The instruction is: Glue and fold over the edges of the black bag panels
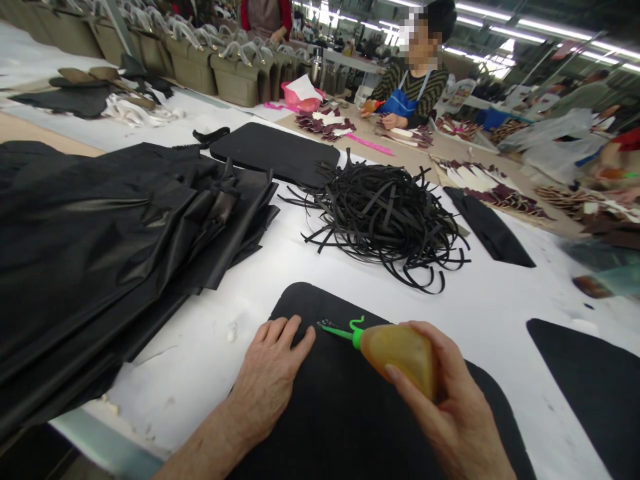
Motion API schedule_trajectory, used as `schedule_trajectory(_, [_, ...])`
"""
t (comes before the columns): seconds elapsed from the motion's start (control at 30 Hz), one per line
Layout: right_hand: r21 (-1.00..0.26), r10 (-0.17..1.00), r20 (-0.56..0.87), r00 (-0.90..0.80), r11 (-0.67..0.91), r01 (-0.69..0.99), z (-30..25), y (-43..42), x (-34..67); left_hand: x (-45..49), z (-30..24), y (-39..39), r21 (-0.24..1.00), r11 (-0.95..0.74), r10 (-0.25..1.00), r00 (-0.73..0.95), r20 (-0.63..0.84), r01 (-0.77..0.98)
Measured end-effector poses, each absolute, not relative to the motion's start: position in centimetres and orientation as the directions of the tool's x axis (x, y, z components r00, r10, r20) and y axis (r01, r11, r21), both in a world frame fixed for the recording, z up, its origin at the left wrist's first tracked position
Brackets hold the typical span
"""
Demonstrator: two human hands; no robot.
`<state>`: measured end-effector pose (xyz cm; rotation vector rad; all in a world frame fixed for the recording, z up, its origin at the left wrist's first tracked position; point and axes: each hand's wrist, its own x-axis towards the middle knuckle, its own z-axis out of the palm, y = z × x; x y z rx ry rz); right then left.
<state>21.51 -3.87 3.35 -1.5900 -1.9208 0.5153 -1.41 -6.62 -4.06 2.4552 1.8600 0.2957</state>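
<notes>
My left hand (267,373) lies flat, fingers together, on the left edge of a black rounded panel (345,413) at the near edge of the white table (500,300). My right hand (450,407) grips an amber glue bottle (400,350) with a green nozzle. The nozzle tip touches the panel near its top edge, just right of my left fingertips.
A tangle of black strips (385,217) lies beyond the panel. A heap of black fabric (100,247) fills the left. More black panels sit far (275,153) and at right (595,387). A person in a striped top and blue apron (410,90) works across the table.
</notes>
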Motion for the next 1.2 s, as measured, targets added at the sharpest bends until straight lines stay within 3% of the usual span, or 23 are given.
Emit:
schedule_trajectory(0.63, [-0.679, 0.983, 0.182, 0.004, 0.123, 0.724, 3.2, -3.9, 22.4, -1.5, -3.9, -6.6, 0.178, -0.288, 0.956, 0.272, 0.11, 0.941])
schedule_trajectory(1.2, [-0.687, 0.979, 0.185, -0.082, 0.189, 0.702, 4.0, -4.5, 20.4, -1.4, -3.9, -6.6, 0.16, -0.276, 0.958, 0.258, 0.126, 0.948])
